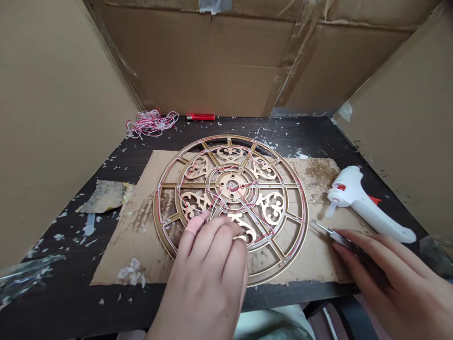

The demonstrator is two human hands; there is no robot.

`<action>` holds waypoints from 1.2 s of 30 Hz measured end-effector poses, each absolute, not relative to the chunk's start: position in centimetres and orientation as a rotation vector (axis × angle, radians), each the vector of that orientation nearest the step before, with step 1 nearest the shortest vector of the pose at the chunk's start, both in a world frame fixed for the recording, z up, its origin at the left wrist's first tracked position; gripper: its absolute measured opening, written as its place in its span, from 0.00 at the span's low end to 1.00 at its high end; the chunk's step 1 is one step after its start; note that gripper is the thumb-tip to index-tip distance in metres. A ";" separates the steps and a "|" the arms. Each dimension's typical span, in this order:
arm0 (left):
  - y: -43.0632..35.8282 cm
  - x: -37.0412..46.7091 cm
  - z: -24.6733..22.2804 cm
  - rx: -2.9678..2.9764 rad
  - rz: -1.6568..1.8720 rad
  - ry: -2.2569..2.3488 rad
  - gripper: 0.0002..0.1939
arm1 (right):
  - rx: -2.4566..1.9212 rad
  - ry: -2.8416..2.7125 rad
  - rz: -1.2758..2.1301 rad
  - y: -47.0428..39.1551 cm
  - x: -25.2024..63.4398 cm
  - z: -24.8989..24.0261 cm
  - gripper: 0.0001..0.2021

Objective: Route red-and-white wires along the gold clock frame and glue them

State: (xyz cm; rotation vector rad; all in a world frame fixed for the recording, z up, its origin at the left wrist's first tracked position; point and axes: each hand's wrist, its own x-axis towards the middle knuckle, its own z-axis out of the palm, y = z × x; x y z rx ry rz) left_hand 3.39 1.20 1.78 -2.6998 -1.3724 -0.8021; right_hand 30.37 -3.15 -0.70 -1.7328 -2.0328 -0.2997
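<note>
Wheel-shaped frame (226, 181) lies flat beneath the bunched fingers of your left hand (211, 264), whose grip on the wires (211, 208) cannot be determined, while your right hand (392, 269) pinches a metal-tipped tool (332, 233) beside the frame.

The only view is worn on the person's head, close above the near edge of the worktop (269, 302), facing forward and steeply enough down to take in both hands, with the cardboard back wall (205, 61) across the top; no second view shares the scene.
</note>
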 end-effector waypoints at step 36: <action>0.3 0.7 1.0 -2.650 -0.851 -1.304 0.11 | -1.192 -2.219 -0.122 -0.5 18.8 0.9 0.11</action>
